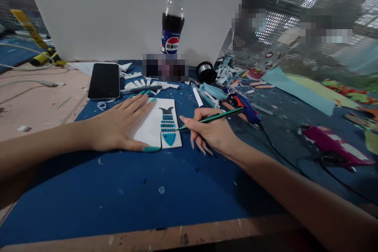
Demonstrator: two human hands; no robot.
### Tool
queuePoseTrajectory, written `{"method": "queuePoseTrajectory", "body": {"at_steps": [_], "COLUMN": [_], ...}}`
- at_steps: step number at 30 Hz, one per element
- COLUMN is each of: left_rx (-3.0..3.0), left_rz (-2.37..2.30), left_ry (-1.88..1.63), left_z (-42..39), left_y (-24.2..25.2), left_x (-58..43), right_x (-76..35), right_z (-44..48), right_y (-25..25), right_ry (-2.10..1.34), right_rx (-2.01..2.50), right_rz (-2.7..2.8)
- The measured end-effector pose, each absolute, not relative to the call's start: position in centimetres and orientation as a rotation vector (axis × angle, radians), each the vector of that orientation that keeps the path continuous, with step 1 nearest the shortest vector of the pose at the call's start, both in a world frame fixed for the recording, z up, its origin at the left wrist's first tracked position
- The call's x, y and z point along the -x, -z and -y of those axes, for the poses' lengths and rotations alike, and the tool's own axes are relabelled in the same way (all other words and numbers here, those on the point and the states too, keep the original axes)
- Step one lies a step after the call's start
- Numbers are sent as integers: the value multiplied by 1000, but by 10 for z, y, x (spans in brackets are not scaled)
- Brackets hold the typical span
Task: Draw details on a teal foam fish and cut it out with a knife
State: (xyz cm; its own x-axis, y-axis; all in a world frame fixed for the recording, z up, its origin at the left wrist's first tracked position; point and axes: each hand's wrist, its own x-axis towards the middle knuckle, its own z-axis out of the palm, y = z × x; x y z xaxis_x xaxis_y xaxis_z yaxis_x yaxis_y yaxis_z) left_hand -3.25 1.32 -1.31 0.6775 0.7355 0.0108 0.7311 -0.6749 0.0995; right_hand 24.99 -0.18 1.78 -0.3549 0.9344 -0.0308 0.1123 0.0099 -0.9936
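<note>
My left hand (130, 124) lies flat with spread fingers on a white foam sheet (144, 136), pressing it against the blue mat (126, 197). On the right part of the sheet is a blue-and-black fishbone figure (169, 138), with a striped body and a dark tail. A dark slit runs through the sheet beside the fish's head. My right hand (211, 128) is closed around a slim green-and-black pen-shaped tool (217, 117). Its thin tip touches, or nearly touches, the right side of the fish's stripes. Whether the tip is a blade or a nib cannot be made out.
Behind the sheet lie a phone (104, 81), white scraps (138, 84) and a wire spool (206, 72). A cola bottle (173, 23) stands before a white panel (118, 12). Rightward are a blue glue gun (248, 108), a magenta corded tool (336, 145) and coloured sheets (301, 88).
</note>
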Motion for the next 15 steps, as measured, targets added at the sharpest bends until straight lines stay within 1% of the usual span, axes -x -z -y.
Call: {"method": "queuePoseTrajectory", "body": {"at_steps": [5,8,12,15], "left_rx": [-2816,-2893,-2980,-2947], "left_rz": [-1199,-1120,-873,-608], "left_ry": [-86,-177,-378,-293], "left_z": [-15,-13,-1,8], "left_y": [17,14,1,-9], "left_x": [35,33,24,19], "right_x": [-250,-249,-249,-249], "right_z": [1,0,0,1], "right_y": [-15,-13,-11,-11], "right_ry": [-1450,-1430,-1412,-1422], "right_rx": [1098,1085,1077,1051], "right_rz": [1537,1531,1529,1523]}}
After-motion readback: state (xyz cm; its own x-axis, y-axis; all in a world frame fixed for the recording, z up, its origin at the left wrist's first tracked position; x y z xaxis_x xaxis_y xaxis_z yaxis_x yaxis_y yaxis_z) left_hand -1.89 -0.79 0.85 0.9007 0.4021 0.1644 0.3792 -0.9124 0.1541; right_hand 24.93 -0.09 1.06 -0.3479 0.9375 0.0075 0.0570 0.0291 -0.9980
